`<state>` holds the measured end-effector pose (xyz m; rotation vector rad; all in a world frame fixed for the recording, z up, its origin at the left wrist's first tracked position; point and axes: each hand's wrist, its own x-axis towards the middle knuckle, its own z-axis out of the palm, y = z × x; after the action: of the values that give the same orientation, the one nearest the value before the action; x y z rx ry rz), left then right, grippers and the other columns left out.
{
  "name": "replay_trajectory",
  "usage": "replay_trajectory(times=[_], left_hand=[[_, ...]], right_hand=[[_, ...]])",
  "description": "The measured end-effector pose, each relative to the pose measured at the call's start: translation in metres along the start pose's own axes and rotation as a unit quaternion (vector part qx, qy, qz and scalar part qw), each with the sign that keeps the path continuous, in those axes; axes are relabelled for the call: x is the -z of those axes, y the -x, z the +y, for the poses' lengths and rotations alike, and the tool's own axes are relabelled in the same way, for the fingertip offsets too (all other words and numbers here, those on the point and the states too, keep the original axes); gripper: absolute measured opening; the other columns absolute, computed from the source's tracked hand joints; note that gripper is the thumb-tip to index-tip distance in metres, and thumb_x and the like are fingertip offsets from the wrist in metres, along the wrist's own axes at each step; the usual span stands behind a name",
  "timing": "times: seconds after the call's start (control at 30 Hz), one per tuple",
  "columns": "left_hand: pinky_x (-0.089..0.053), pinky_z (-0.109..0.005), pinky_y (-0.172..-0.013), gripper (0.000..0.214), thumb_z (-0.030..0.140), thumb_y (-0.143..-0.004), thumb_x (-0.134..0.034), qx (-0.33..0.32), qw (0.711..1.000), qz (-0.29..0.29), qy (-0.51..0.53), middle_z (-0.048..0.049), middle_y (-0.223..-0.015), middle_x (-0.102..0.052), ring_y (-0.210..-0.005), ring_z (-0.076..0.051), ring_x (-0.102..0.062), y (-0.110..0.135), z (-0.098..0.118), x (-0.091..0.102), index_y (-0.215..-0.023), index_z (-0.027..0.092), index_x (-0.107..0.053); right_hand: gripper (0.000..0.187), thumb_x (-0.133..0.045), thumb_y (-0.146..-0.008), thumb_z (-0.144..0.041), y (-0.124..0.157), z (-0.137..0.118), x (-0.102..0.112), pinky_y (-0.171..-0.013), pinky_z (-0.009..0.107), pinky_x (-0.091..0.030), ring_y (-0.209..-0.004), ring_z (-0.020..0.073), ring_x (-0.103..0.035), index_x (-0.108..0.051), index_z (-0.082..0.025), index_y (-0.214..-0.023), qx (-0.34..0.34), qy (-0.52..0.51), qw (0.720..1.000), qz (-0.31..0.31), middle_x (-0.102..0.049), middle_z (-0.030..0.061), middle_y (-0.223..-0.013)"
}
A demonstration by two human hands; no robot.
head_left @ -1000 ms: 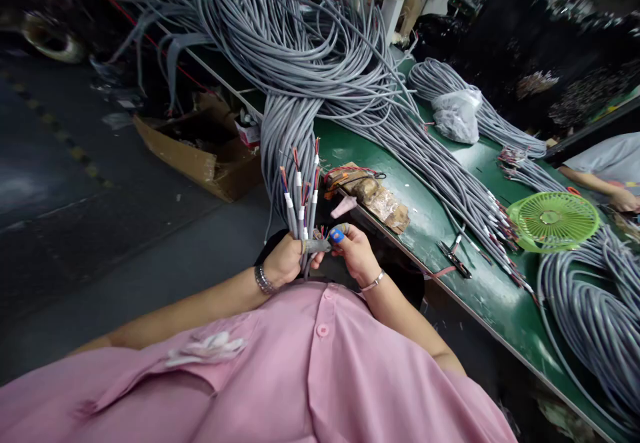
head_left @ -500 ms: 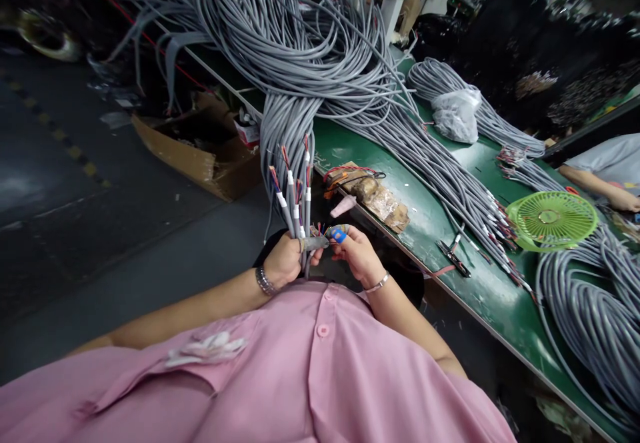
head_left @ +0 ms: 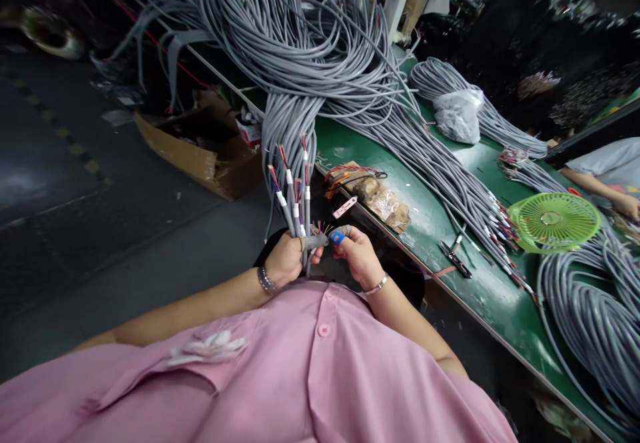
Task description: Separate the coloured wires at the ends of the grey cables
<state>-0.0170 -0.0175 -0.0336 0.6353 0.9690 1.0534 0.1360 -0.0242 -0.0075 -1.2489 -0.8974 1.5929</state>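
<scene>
My left hand [head_left: 286, 256] is closed around several grey cables [head_left: 296, 220] that stand upright from the fist. Their ends have white bands and bare coloured wires. A grey cover sits on the left thumb, which points right. My right hand [head_left: 359, 251] is pinched at the left thumb's tip, on thin coloured wires [head_left: 323, 228] that fan out between the hands. Blue wrapping [head_left: 337, 237] covers the right thumb, and a grey cover is on a finger. The exact grip on the wires is partly hidden by the fingers.
A green table [head_left: 480, 296] runs diagonally, bearing a big heap of grey cable coils [head_left: 300, 43], a green fan [head_left: 554, 222] and a taped block [head_left: 373, 193]. An open cardboard box [head_left: 185, 163] stands left of it. Another person's arm [head_left: 595, 186] shows at right.
The thin wires between my hands are spread out more. The pale strip hanging by the table edge has turned and looks narrower. My hands have barely moved, with the left still gripping the cables.
</scene>
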Motion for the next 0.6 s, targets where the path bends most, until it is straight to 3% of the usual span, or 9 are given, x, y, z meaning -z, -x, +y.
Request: replay_trajectory(times=[0.13, 0.27, 0.47, 0.6], left_hand=[[-0.039, -0.022, -0.039, 0.016, 0.024, -0.064, -0.073, 0.002, 1.000, -0.020, -0.015, -0.0004, -0.047, -0.057, -0.039, -0.011, -0.049, 0.001, 0.000, -0.001, -0.062, 0.014, -0.061], [-0.038, -0.022, -0.039, 0.016, 0.024, -0.066, -0.071, 0.002, 0.999, -0.034, -0.025, -0.0002, -0.046, -0.055, -0.038, -0.010, -0.047, 0.002, 0.000, -0.001, -0.059, 0.014, -0.060], [-0.038, -0.021, -0.039, 0.014, 0.022, -0.064, -0.071, 0.012, 0.999, -0.028, -0.030, 0.0001, -0.046, -0.056, -0.039, -0.010, -0.047, 0.003, 0.003, -0.003, -0.060, 0.014, -0.060], [-0.038, -0.021, -0.039, 0.016, 0.023, -0.065, -0.071, 0.010, 0.999, -0.029, -0.023, 0.0000, -0.046, -0.056, -0.039, -0.010, -0.048, 0.003, 0.005, -0.005, -0.059, 0.014, -0.059]], right_hand=[[0.027, -0.073, -0.072, -0.037, -0.003, -0.006, 0.001, -0.062, 0.024, -0.045, -0.068, 0.0107, -0.056, -0.064, -0.020, -0.091, 0.002, -0.005, 0.999, -0.044, -0.063, -0.0008, -0.080], [0.028, -0.073, -0.073, -0.041, -0.006, -0.011, -0.002, -0.062, 0.024, -0.041, -0.064, 0.0101, -0.055, -0.064, -0.019, -0.088, 0.017, 0.015, 0.998, -0.066, -0.064, -0.0011, -0.075], [0.027, -0.077, -0.066, -0.038, -0.011, -0.008, -0.010, -0.057, 0.024, -0.037, -0.055, 0.0092, -0.048, -0.061, -0.017, -0.073, 0.039, 0.015, 0.999, -0.034, -0.059, -0.0035, -0.062], [0.020, -0.071, -0.070, -0.033, -0.015, -0.001, -0.010, -0.056, 0.023, -0.036, -0.053, 0.0083, -0.045, -0.059, -0.018, -0.070, 0.042, -0.004, 0.999, 0.028, -0.054, -0.0054, -0.058]])
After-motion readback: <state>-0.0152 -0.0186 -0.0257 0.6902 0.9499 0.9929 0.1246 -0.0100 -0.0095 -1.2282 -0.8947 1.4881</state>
